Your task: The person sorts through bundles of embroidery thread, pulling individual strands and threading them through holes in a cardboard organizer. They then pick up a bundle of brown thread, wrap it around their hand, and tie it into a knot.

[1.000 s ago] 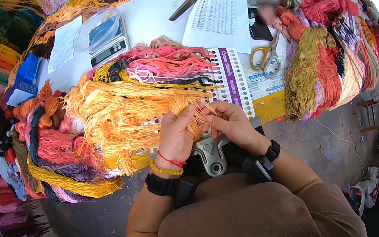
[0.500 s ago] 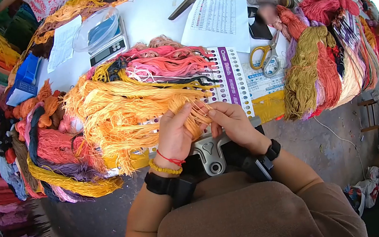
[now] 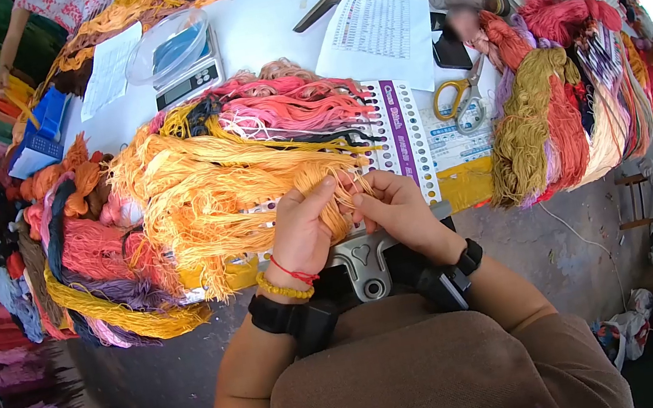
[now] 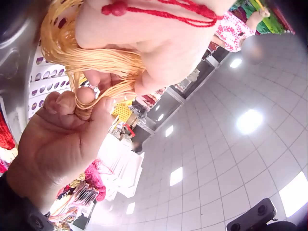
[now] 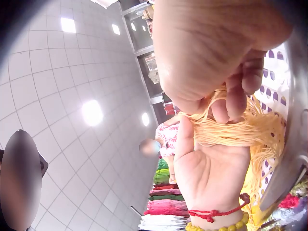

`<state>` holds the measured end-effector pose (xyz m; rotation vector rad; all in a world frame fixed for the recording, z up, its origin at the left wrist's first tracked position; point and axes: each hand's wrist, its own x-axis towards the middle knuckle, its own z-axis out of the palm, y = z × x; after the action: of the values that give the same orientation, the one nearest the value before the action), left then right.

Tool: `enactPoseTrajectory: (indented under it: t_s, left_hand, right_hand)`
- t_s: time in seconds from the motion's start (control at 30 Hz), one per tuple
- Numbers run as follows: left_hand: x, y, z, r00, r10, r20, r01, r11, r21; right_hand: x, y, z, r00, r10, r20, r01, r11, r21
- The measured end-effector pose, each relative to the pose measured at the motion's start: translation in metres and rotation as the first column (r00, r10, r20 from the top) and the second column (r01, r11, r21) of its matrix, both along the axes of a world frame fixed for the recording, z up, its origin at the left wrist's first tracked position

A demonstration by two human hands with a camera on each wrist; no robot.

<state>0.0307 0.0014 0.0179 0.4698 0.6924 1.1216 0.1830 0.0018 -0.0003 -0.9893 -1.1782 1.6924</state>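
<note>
In the head view, my left hand (image 3: 300,225) holds a hank of light orange thread (image 3: 336,218) near the front edge of the table. On the hank's right side, my right hand (image 3: 403,211) pinches some of its strands between thumb and fingers. The left wrist view shows the strands (image 4: 103,62) running across the left palm to a small loop at the right thumb and fingertips (image 4: 85,95). A larger pile of the same orange thread (image 3: 205,189) lies left of the hands, over a white card with punched holes (image 3: 405,132) and purple lettering.
Behind the hands lie pink and red hanks (image 3: 294,106). Scissors (image 3: 460,102), a phone (image 3: 452,52), a printed sheet (image 3: 376,29) and a scale (image 3: 191,76) are farther back. A metal clip (image 3: 369,270) sits at the near edge. Another person's arm (image 3: 11,45) reaches in at upper left.
My right fingers have shifted slightly on the strands, which now look more bunched between the hands. The left hand keeps its hold. At upper left, the other person's arm has come into view.
</note>
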Motion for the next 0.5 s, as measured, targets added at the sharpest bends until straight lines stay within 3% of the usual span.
enactPoseTrajectory:
  t_s: [0.5]
  left_hand:
    - [0.000,-0.003,-0.004,0.997,0.036,-0.072,-0.033,0.999,0.039]
  right_hand:
    - [-0.005,-0.001,-0.003,1.000,-0.027,0.002,0.027,0.999,-0.027]
